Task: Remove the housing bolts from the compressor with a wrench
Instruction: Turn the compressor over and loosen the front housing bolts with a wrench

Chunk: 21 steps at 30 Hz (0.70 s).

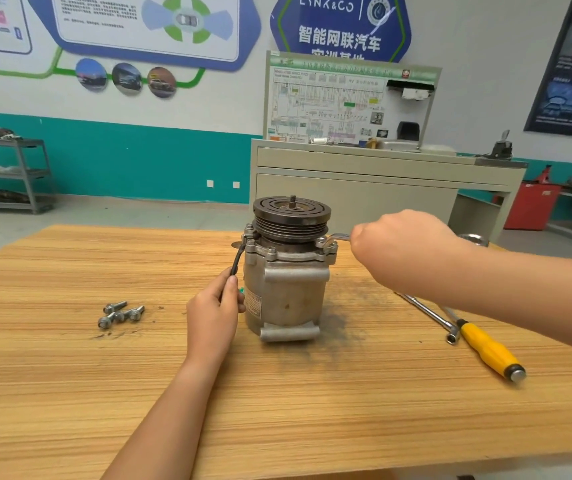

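Observation:
A grey metal compressor [286, 292] stands upright on the wooden table [104, 393], its dark pulley [291, 216] on top. Several bolts sit in the housing flange below the pulley. My right hand [398, 244] is closed around a silver wrench [338, 238] whose head sits on a flange bolt [322, 242] at the right. My left hand [215, 313] rests against the compressor's left side and pinches a black cable [237, 259] that runs up to the flange. Three removed bolts [120, 313] lie on the table to the left.
An L-shaped socket wrench [429, 315] and a yellow-handled screwdriver [488, 348] lie on the table at the right, under my right forearm. A dark stain spreads around the compressor's base. Behind the table stand a grey cabinet [364, 188] with a wiring board and a metal shelf [11, 174].

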Each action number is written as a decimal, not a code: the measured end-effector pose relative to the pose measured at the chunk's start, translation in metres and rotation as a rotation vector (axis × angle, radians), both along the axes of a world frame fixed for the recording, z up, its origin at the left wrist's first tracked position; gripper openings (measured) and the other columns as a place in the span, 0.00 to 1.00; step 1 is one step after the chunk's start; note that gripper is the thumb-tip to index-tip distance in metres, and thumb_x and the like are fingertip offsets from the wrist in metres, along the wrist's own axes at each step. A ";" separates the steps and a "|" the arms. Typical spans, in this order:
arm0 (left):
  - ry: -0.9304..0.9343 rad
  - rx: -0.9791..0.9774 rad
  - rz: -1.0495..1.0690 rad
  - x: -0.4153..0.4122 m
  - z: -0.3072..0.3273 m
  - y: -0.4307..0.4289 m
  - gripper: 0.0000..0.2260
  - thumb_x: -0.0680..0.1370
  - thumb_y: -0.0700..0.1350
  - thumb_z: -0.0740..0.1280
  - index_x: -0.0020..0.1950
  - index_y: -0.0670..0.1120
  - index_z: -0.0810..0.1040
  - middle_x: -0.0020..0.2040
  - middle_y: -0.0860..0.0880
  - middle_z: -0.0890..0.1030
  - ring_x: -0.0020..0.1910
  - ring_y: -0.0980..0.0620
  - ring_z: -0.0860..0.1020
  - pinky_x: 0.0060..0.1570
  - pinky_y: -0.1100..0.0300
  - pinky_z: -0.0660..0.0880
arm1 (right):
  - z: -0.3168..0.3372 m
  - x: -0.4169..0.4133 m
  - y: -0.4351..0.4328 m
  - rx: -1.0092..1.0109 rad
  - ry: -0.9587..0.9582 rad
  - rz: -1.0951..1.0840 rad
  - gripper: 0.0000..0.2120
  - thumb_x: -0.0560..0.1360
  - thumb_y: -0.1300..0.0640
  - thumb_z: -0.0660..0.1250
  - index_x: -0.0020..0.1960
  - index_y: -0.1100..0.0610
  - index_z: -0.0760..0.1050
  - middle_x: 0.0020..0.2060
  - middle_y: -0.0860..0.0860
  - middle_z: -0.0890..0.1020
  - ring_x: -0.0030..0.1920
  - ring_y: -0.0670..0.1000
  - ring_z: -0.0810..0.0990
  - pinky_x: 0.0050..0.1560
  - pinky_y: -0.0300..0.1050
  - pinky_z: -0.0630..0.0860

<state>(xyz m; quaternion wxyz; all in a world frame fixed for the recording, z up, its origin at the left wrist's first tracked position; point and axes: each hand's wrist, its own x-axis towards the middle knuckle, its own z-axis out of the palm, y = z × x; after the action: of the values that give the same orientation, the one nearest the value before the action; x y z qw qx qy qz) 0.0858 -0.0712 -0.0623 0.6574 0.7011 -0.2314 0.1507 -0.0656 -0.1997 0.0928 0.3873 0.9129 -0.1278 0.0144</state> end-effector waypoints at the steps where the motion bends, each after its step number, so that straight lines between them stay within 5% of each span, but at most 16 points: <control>1: -0.005 0.001 0.002 0.000 0.000 0.000 0.11 0.80 0.39 0.60 0.60 0.43 0.78 0.30 0.54 0.76 0.28 0.66 0.75 0.32 0.76 0.68 | 0.000 0.000 -0.005 0.001 -0.008 0.020 0.08 0.77 0.63 0.56 0.54 0.58 0.71 0.28 0.49 0.63 0.26 0.48 0.62 0.24 0.40 0.62; 4: -0.003 0.002 0.001 0.000 0.000 0.000 0.11 0.80 0.39 0.60 0.60 0.44 0.78 0.30 0.54 0.76 0.28 0.66 0.75 0.32 0.76 0.68 | 0.003 0.002 -0.025 -0.007 -0.019 0.096 0.10 0.79 0.56 0.51 0.54 0.57 0.69 0.27 0.48 0.63 0.25 0.47 0.62 0.23 0.40 0.57; 9: -0.010 0.007 -0.002 0.000 -0.001 0.000 0.10 0.80 0.39 0.60 0.57 0.46 0.79 0.31 0.53 0.76 0.29 0.65 0.76 0.32 0.75 0.68 | 0.005 0.024 -0.068 -0.002 -0.070 0.130 0.14 0.77 0.64 0.54 0.61 0.55 0.67 0.27 0.47 0.68 0.25 0.47 0.66 0.26 0.40 0.62; 11: -0.004 0.012 0.001 0.002 -0.002 -0.001 0.11 0.80 0.39 0.60 0.58 0.44 0.79 0.31 0.54 0.76 0.29 0.66 0.76 0.32 0.75 0.68 | -0.007 0.038 -0.079 0.027 -0.141 0.210 0.14 0.76 0.65 0.56 0.61 0.57 0.67 0.36 0.49 0.78 0.37 0.51 0.77 0.48 0.46 0.73; 13: 0.003 0.010 -0.001 0.003 -0.003 -0.001 0.12 0.80 0.39 0.60 0.61 0.42 0.78 0.32 0.54 0.76 0.28 0.66 0.75 0.32 0.76 0.68 | -0.027 0.055 -0.090 -0.009 -0.273 0.305 0.14 0.74 0.70 0.58 0.58 0.62 0.72 0.46 0.57 0.82 0.49 0.56 0.80 0.67 0.56 0.61; 16: 0.002 0.004 -0.003 0.003 -0.003 -0.001 0.13 0.80 0.39 0.60 0.63 0.41 0.77 0.32 0.55 0.76 0.28 0.66 0.75 0.32 0.76 0.68 | -0.048 0.075 -0.092 0.115 -0.493 0.437 0.10 0.68 0.76 0.63 0.47 0.69 0.76 0.39 0.63 0.82 0.41 0.60 0.82 0.63 0.61 0.66; 19: 0.000 0.009 0.002 0.003 -0.002 -0.002 0.13 0.81 0.39 0.59 0.63 0.41 0.77 0.32 0.55 0.76 0.29 0.66 0.76 0.32 0.76 0.68 | -0.052 0.077 -0.088 0.241 -0.488 0.368 0.12 0.75 0.71 0.58 0.57 0.66 0.74 0.45 0.60 0.82 0.45 0.59 0.80 0.62 0.55 0.66; 21: 0.006 0.010 -0.002 0.002 -0.002 -0.002 0.13 0.81 0.40 0.59 0.63 0.42 0.77 0.32 0.55 0.76 0.29 0.66 0.76 0.32 0.75 0.68 | -0.044 0.064 -0.087 0.376 -0.686 0.378 0.13 0.79 0.65 0.56 0.61 0.64 0.72 0.41 0.59 0.81 0.39 0.58 0.79 0.45 0.52 0.70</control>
<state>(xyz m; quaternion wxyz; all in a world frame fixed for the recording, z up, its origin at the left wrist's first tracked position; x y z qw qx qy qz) 0.0883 -0.0729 -0.0639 0.6547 0.7047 -0.2308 0.1468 -0.0018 -0.2863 0.0488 0.1398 0.9173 -0.0801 0.3641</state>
